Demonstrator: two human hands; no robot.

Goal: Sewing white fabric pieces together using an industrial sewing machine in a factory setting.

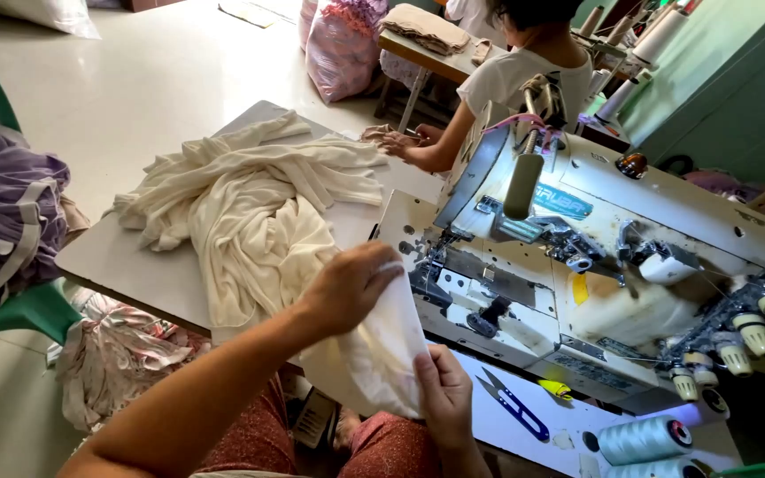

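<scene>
Two hands grip one cream cloth piece (374,354) — left hand (347,288) pinching top, right hand (443,394) pinching edge | sewing machine (577,257) right | step: aligning fabric — next needs feeding under the needle.

The sewing machine (595,257) blocks the whole right side of the table (126,257). A heap of cream fabric (250,204) covers the middle. Free surface lies along the left table edge and in the narrow strip near the thread snips (513,405), beside the thread cones (644,440). Another person's hand (398,143) occupies the far edge.
</scene>
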